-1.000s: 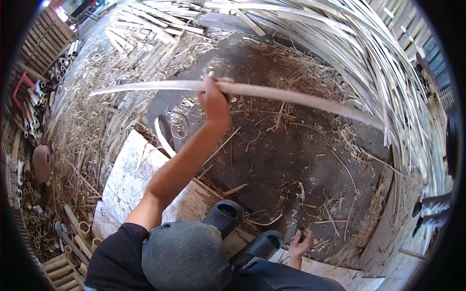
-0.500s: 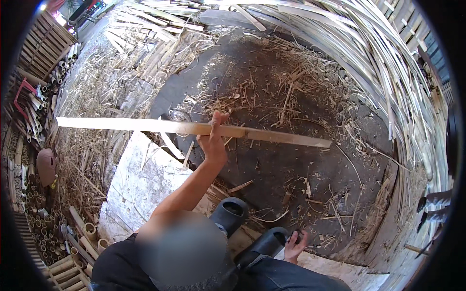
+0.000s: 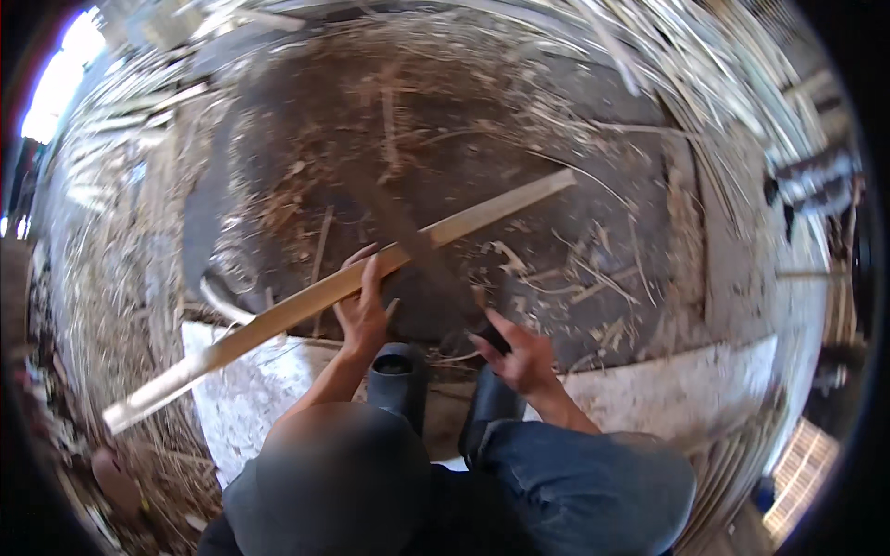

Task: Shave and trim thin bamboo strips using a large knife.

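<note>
Your left hand point(image 3: 363, 310) sits just left of the frame centre, fingers curled over a long pale strip point(image 3: 324, 296) and closed around it from above. The strip runs diagonally across the frame, from the lower left near the pale board point(image 3: 250, 398) up to the right of centre, where its far end lies over the dark ground point(image 3: 519, 130).

Your right hand point(image 3: 521, 357) is just right of centre, below the strip. It is clenched around the dark handle of a long blade point(image 3: 413, 243). The blade runs up and to the left from the hand and crosses the strip just right of your left hand. The blade is blurred, so you cannot tell its edge or whether it touches the strip.

Two dark boots point(image 3: 399, 375) stand between your hands at lower centre, their toes at the edge of the dark ground. Your blue-trousered knee point(image 3: 593, 482) fills the lower right.

Pale shavings point(image 3: 547, 278) lie scattered on the ground right of the blade. Heaps of thin split strips point(image 3: 705, 56) curve along the upper right rim, and more litter lies along the left rim.
</note>
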The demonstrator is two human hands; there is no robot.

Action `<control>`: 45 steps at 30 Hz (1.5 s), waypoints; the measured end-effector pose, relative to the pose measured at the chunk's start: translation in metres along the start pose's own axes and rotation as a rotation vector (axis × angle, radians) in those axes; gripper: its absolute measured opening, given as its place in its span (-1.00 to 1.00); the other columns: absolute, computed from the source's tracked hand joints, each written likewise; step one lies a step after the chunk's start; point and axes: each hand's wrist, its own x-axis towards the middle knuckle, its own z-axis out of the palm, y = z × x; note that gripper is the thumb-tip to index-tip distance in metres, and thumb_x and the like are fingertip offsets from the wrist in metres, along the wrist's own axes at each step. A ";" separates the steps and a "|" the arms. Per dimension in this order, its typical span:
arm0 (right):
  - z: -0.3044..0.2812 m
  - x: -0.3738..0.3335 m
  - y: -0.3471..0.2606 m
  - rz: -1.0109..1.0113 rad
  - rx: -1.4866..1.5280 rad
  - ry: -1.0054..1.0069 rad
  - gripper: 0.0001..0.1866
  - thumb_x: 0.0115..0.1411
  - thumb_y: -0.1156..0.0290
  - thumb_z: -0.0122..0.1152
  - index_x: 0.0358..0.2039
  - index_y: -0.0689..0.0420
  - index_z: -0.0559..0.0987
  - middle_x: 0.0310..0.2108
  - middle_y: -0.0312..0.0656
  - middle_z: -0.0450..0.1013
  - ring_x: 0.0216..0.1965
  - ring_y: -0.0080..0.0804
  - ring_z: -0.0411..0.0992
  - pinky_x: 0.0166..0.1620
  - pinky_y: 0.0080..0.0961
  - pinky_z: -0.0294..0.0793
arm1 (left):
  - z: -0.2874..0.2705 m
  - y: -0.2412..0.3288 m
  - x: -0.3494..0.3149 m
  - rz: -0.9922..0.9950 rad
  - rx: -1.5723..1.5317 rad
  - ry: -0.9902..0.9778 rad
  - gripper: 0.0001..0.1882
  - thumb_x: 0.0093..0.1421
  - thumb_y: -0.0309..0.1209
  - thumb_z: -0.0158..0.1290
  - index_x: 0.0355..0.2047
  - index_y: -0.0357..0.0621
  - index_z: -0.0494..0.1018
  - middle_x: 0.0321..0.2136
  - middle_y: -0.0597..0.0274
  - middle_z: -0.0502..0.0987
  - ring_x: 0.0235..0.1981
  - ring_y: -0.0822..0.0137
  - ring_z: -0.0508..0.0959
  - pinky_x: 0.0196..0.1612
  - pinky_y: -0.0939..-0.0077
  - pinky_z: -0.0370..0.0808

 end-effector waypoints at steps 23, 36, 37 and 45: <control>-0.058 0.014 0.112 0.729 -0.082 -0.136 -0.63 0.32 0.03 0.19 -0.07 0.04 0.56 -0.43 -0.07 0.61 -0.41 -0.14 0.63 -0.36 -0.19 0.58 | -0.074 -0.015 -0.029 -0.101 -0.159 -0.115 -0.71 0.42 -0.35 0.02 0.07 -0.19 0.40 0.04 0.01 0.48 0.12 0.16 0.51 0.19 0.23 0.54; 0.022 -0.054 0.060 -0.096 -0.163 -0.055 -0.46 0.26 -0.09 0.23 0.09 0.00 0.49 -0.43 -0.11 0.63 -0.59 -0.26 0.58 -0.57 -0.42 0.57 | -0.049 -0.022 -0.017 -0.322 -0.228 0.202 -0.64 0.34 -0.35 0.10 0.07 -0.27 0.44 -0.05 0.08 0.49 0.02 0.22 0.55 0.06 0.26 0.64; 0.024 -0.054 0.061 -0.030 -0.153 0.028 -0.50 0.24 -0.03 0.29 0.05 0.04 0.51 -0.41 -0.08 0.63 -0.55 -0.22 0.59 -0.51 -0.40 0.60 | -0.047 -0.026 -0.015 -0.379 -0.300 0.208 -0.63 0.32 -0.40 0.10 0.08 -0.32 0.43 -0.06 0.08 0.50 -0.02 0.22 0.57 0.02 0.28 0.66; -0.012 -0.027 0.149 0.563 0.037 0.630 -0.63 0.26 0.20 0.34 -0.12 0.26 0.58 -0.38 -0.04 0.60 -0.39 -0.31 0.60 -0.33 -0.38 0.57 | -0.061 0.015 -0.002 -0.316 -0.243 0.145 -0.62 0.28 -0.43 0.09 0.07 -0.34 0.43 -0.09 0.09 0.52 -0.06 0.22 0.60 -0.01 0.31 0.68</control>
